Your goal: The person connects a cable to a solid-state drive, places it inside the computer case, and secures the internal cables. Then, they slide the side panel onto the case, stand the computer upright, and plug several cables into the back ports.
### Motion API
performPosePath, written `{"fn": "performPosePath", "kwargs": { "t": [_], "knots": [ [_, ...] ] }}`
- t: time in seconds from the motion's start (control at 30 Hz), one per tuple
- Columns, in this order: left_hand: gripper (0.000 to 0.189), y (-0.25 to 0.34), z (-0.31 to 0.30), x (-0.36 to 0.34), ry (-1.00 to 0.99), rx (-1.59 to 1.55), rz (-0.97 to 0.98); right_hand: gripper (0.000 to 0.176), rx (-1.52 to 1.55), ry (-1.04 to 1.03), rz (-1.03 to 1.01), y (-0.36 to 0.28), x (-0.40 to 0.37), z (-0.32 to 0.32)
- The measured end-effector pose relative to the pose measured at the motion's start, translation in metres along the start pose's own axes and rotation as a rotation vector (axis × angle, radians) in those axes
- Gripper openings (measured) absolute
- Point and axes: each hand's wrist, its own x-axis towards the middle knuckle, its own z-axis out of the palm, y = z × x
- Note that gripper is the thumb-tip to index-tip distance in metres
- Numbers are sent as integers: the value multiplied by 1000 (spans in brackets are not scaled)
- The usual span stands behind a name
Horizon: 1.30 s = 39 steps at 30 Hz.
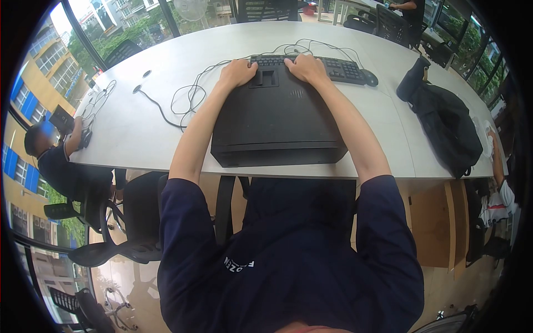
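Note:
A black computer case (277, 119) lies flat on the white table in front of me, its long front edge toward my body. My left hand (239, 73) is at its far left corner, the thumb on the top and the other fingers curled over the edge, partly hidden. At the far right corner my right hand (307, 69) grips in a similar way, fingers bent over the edge. Just beyond the case lies a black keyboard (344, 71), partly covered by the case and my hands. A black mouse (369, 77) rests at the keyboard's right end.
Loose cables (191, 94) trail over the white table (150, 122) left of the case. A black backpack (447, 119) and a dark bottle (412, 80) lie to the right. At the left end sits another person (61, 150); a wooden cabinet (433, 227) stands below right.

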Motion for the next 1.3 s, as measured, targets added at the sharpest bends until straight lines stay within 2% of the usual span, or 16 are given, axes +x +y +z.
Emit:
{"fn": "performPosePath", "kwargs": {
  "t": [0.87, 1.07, 1.13, 1.3],
  "knots": [
    [60, -4, 2, 7, -78, 11, 7, 57, 31, 6, 28, -1, 4, -2],
    [66, -7, 10, 7, -31, 28, 27, 74, 33, -71, 19, 2, 4, 2],
    [71, -3, 2, 6, -136, 29, -15, 83, 5, -95, -3, 1, 3, 1],
    [79, 3, -5, 2, -151, 39, -10, 82, 20, -113, 9, 2, 2, 0]
  ]
}}
